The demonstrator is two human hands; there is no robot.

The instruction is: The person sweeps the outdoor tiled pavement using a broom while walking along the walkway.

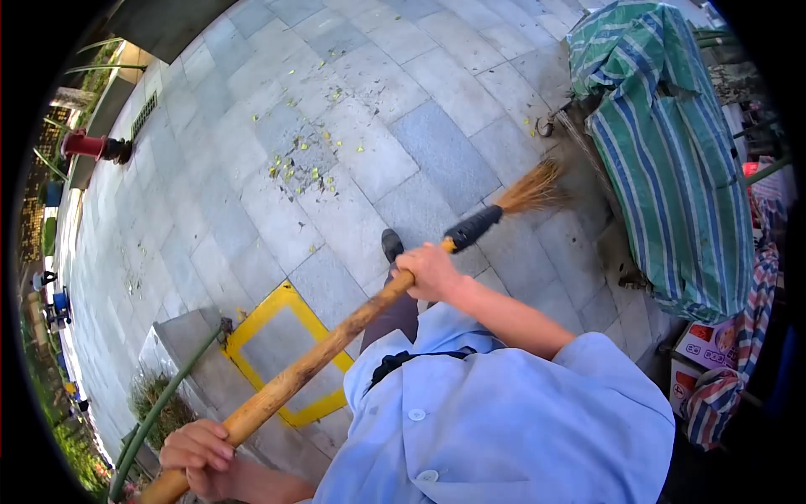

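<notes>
A straw broom (315,361) lies slantwise across the view, its long wooden handle running from lower left to upper right. My left hand (200,454) is closed round the handle close to its lower-left end. Further along, my right hand (430,272) grips the handle just short of the black binding (473,228). The bristles (535,189) fan out to the right, near the paving beside the covered bulk; whether they touch it I cannot tell. Yellow and dark leaves (306,164) lie scattered on the grey paving (432,92) ahead.
Green striped sheeting (672,176) covers a bulky object at right, with boxes (709,344) below it. A yellow painted square (243,336) marks the ground. A planter (176,344) with a green hose-like pole stands at lower left. A red hydrant (84,146) stands far left.
</notes>
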